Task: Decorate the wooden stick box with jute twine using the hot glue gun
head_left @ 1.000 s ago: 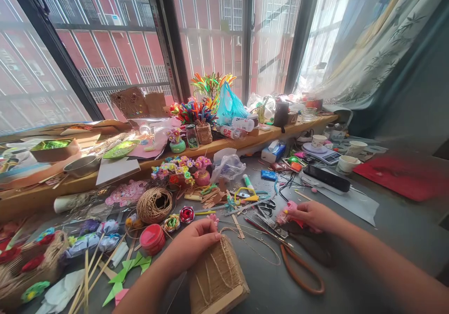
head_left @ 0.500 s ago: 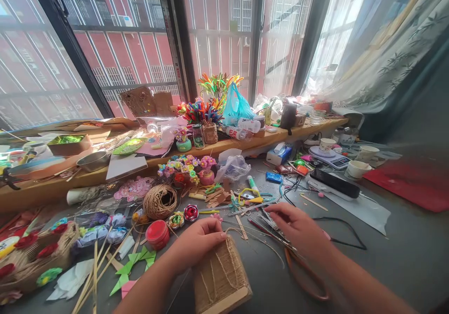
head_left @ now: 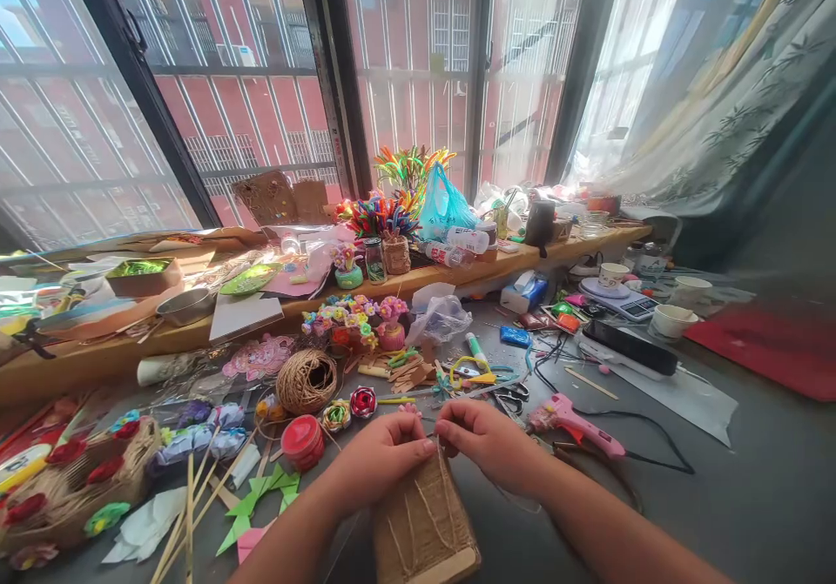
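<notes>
Wrapping step: my left hand [head_left: 382, 455] and right hand [head_left: 487, 443] both pinched twine end at 12 o'clock edge of jute-wrapped block [head_left: 424, 523], at table's near edge. Next, I judged: taut pull, steady block.

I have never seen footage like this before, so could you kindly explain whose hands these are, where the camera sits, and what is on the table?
There is no machine here: a person wears a camera on the head, looking forward and down at their own bare hands. The left hand and the right hand meet over a twine-wrapped block, and their fingers pinch at its top edge, seemingly on the twine. The grey table is crowded with craft things: a ball of twine, a pink glue gun lying to the right, a red lid, green paper stars and wooden skewers. Behind runs a wooden sill below big windows.
</notes>
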{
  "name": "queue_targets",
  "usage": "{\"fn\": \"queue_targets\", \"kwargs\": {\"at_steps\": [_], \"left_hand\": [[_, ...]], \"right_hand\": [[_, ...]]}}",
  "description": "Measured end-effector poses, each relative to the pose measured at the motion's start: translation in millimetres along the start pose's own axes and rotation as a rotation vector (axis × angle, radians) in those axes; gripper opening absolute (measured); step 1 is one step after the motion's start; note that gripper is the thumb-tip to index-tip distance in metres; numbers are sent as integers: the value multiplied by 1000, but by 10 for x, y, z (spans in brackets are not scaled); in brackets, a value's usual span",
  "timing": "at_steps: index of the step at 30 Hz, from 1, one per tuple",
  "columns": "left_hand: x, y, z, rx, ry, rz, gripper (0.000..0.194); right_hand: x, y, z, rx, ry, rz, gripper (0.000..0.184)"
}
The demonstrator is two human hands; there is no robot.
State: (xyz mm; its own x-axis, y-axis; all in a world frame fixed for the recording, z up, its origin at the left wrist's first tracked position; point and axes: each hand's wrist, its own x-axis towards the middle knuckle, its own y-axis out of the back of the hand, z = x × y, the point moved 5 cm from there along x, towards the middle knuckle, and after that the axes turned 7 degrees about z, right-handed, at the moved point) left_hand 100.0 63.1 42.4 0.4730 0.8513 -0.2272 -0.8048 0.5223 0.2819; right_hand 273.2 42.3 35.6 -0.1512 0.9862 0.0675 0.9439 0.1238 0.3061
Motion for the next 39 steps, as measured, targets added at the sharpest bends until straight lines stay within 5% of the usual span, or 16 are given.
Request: {"fn": "queue_targets", "kwargs": {"at_steps": [14, 33, 39], "left_hand": [[16, -36, 91, 139, -46, -11, 40], [22, -26, 68, 129, -41, 1, 44], [20, -26, 52, 107, -11, 11, 44]], "right_hand": [[-27, -40, 47, 59, -48, 94, 20], [-31, -118, 126, 171, -50, 96, 37], [-93, 41, 150, 77, 33, 270, 39]]}}
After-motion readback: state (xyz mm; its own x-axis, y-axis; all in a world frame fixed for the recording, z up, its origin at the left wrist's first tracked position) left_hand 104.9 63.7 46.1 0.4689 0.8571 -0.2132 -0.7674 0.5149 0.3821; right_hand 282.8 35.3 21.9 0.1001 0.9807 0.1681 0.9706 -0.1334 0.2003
